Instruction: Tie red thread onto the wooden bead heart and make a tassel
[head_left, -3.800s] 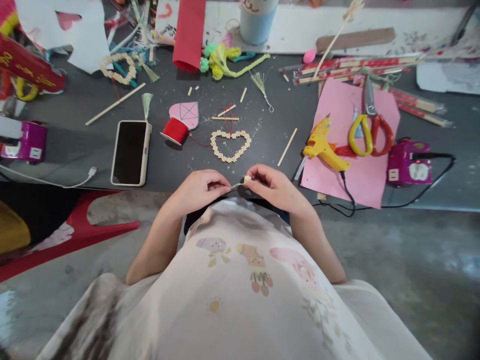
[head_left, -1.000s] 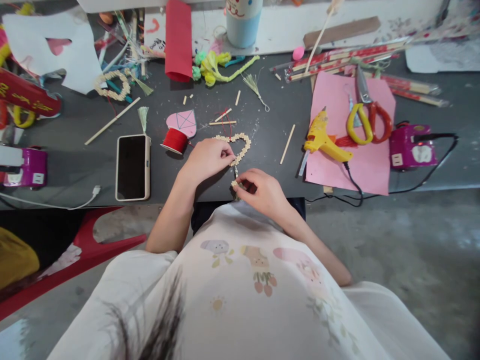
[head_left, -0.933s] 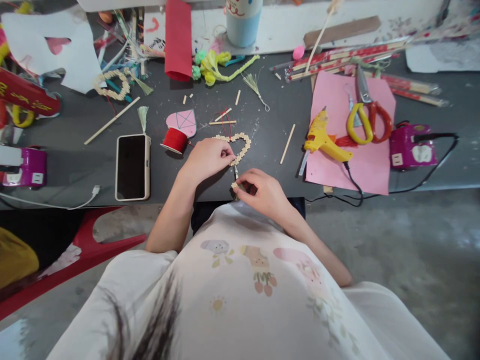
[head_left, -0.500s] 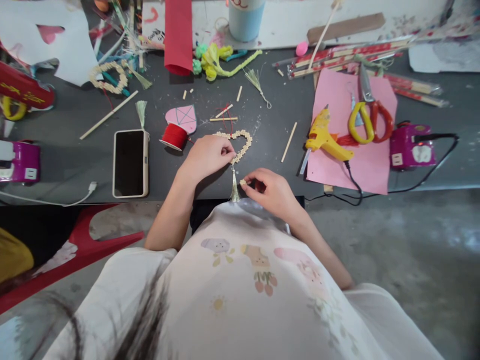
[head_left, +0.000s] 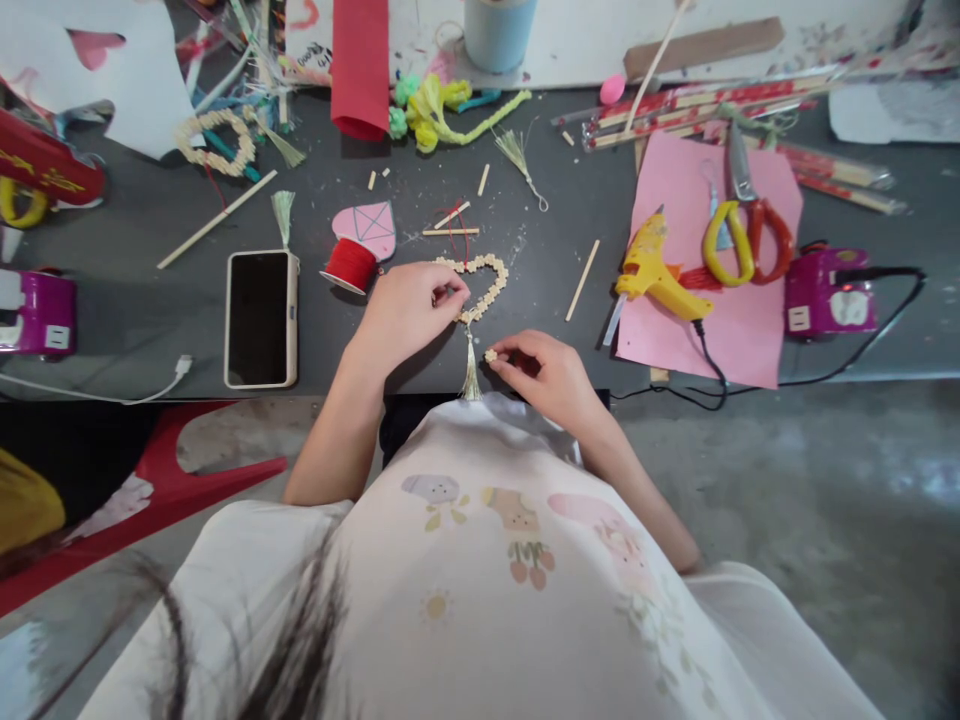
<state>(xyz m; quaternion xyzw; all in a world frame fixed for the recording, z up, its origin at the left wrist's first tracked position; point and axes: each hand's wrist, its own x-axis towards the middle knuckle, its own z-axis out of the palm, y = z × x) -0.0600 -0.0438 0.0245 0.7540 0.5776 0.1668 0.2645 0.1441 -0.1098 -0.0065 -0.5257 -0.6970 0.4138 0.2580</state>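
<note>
My left hand (head_left: 409, 308) lies over the left side of a heart-shaped ornament (head_left: 496, 286) made of small pale flower-like pieces. Its thumb and forefinger are pinched together above the heart; whatever is between them is hidden. From the heart's lower point a pale tassel (head_left: 470, 372) hangs toward the table edge, and red thread (head_left: 463, 242) runs from its top. Right of the tassel, my right hand (head_left: 551, 375) is closed, with a small flower-shaped piece (head_left: 490, 356) between thumb and forefinger, apart from the heart.
A red thread spool (head_left: 351, 265) and a phone (head_left: 261, 320) lie to the left. At right, a yellow glue gun (head_left: 654, 268) and scissors (head_left: 739, 215) rest on pink paper (head_left: 701, 345). Loose sticks (head_left: 583, 280), another tassel (head_left: 517, 155) and a cup (head_left: 499, 35) are farther back.
My left fingertips have shifted slightly up from the heart's lower point. My right hand has moved a little to the right, with the small piece still pinched and more plainly visible.
</note>
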